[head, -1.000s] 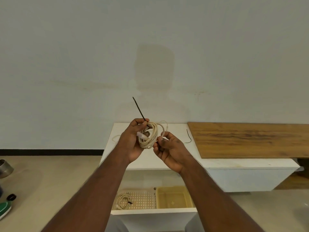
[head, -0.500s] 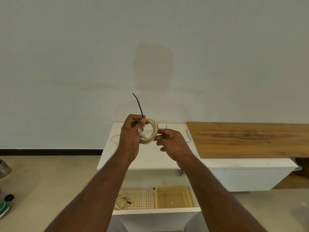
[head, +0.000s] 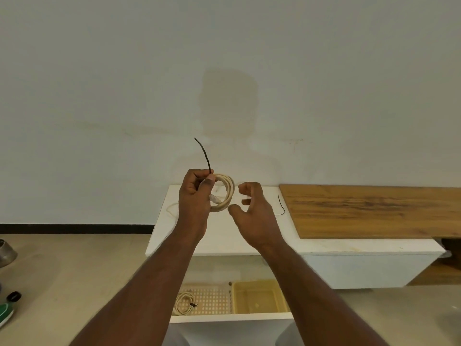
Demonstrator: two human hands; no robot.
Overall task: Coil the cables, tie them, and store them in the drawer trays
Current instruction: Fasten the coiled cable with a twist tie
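Observation:
My left hand grips a coiled cream cable in the air above the white cabinet. A black tie sticks up from between its thumb and fingers. My right hand hovers just right of the coil, fingers loosely curled, holding nothing. Below, the open drawer holds a perforated cream tray with a tied cable coil in it, and a yellow tray beside it. Another black tie lies on the cabinet top. A loose cream cable shows behind my left wrist.
A wooden board lies across the cabinet's right part. On the floor at far left are a metal pot, a small black cap and a green object. A white wall rises behind.
My right hand has let go of the coil and drawn slightly to the right. The left hand keeps the coil and the tie, a little higher than one second ago.

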